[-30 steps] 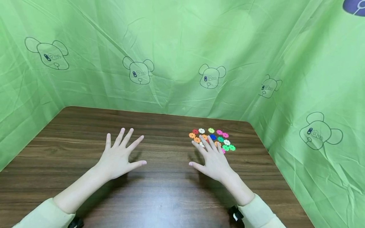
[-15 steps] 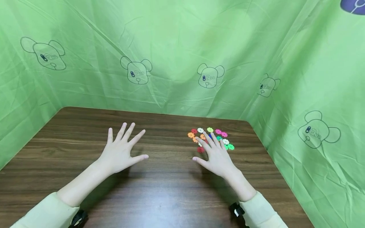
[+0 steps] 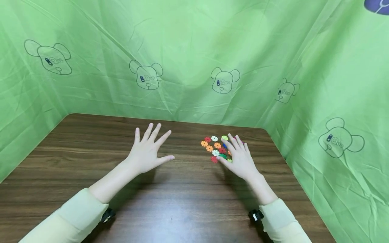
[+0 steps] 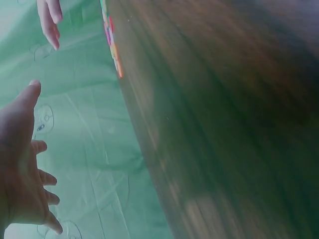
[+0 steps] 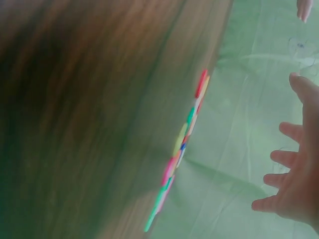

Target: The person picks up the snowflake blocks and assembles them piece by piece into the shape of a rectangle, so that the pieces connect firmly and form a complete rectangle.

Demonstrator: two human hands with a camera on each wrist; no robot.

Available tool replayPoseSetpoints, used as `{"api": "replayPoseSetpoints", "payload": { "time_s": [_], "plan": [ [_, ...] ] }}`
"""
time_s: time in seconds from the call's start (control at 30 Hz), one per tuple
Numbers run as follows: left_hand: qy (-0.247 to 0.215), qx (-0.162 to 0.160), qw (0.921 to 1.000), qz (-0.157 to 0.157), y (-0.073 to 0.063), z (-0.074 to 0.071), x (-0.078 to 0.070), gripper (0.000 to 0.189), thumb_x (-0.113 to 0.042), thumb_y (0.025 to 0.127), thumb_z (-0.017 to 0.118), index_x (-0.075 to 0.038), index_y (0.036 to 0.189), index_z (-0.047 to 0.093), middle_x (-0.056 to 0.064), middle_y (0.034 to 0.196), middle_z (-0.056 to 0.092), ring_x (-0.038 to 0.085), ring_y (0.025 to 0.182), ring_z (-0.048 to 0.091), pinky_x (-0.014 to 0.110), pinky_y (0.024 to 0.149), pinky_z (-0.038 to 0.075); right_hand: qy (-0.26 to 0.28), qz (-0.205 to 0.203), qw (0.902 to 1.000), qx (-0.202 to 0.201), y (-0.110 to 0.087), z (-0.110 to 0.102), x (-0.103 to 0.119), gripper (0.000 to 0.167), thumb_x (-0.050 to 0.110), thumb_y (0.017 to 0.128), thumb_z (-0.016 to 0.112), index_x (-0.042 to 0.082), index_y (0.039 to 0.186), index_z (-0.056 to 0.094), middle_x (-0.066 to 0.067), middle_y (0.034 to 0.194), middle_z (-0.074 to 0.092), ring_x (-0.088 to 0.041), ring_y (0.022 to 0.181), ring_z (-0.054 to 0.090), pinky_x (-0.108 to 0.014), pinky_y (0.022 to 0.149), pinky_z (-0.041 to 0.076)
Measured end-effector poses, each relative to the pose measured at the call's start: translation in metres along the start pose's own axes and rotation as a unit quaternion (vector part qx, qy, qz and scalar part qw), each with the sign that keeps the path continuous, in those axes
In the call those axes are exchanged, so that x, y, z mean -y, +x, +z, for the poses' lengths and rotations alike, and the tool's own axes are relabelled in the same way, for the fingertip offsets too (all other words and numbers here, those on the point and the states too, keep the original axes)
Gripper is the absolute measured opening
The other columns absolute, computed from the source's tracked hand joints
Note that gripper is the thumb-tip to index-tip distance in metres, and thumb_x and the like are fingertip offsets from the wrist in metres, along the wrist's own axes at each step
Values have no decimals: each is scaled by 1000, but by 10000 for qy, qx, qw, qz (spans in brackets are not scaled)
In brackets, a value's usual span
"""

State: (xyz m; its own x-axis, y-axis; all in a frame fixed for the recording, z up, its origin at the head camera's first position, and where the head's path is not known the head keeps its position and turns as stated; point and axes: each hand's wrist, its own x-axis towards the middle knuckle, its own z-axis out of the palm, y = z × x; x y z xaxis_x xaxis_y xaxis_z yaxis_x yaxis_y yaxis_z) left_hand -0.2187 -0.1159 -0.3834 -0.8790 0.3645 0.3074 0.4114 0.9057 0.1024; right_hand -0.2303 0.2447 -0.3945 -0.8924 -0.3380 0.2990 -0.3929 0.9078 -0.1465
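Observation:
My left hand (image 3: 145, 152) hovers over the left-middle part of the table, palm down, with its fingers spread and nothing in them. Over the right part of the table hangs my right hand (image 3: 241, 160), fingers also apart and holding nothing. It overlaps a scatter of small flower-shaped plastic discs in the head view, hiding some of them. Orange discs (image 3: 209, 148), a white disc (image 3: 215, 153) and a red disc (image 3: 214, 159) show to its left. In the right wrist view the discs (image 5: 180, 137) lie flat in a thin row, apart from the right hand (image 5: 294, 164).
The dark wood-grain table (image 3: 170, 202) ends at a green cloth curtain (image 3: 182, 50) at the back and both sides. Bear outlines are printed on the cloth. A black wrist strap (image 3: 256, 215) sits at the right sleeve, another black strap (image 3: 107, 215) at the left.
My left hand has moved right and a little forward. The right hand has shifted right and slightly forward, uncovering discs on its left and covering those on the right.

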Motion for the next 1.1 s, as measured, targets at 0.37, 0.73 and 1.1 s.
{"api": "replayPoseSetpoints", "payload": {
  "time_s": [0.37, 0.73, 1.1],
  "plan": [
    [-244, -133, 9995, 172, 42, 22, -23, 89, -76, 80, 46, -32, 151, 17, 11, 158, 9, 31, 145, -3, 65, 108, -7, 545, -6, 9983, 197, 15, 10, -40, 70, 49, 87, 62, 23, 146, 34, -9, 156, 20, -35, 144, 11, -66, 106, 19],
    [-204, 327, 9977, 560, 80, 67, -47, 88, -76, 81, 43, -32, 152, 13, 7, 159, 4, 30, 145, -3, 64, 109, -1, 1628, -129, 9827, 874, 35, 24, -81, 63, 38, 92, 61, 14, 145, 36, -13, 153, 27, -38, 142, 17, -60, 109, 21],
    [-365, 1250, 9883, 788, 115, 98, -56, 81, -61, 86, 55, -29, 151, 20, 9, 158, 13, 32, 145, 5, 60, 112, 7, 1594, -283, 9772, 1374, 49, 37, -111, 58, 27, 89, 66, 10, 140, 45, -15, 143, 44, -34, 133, 38, -53, 106, 32]
  ]
}}
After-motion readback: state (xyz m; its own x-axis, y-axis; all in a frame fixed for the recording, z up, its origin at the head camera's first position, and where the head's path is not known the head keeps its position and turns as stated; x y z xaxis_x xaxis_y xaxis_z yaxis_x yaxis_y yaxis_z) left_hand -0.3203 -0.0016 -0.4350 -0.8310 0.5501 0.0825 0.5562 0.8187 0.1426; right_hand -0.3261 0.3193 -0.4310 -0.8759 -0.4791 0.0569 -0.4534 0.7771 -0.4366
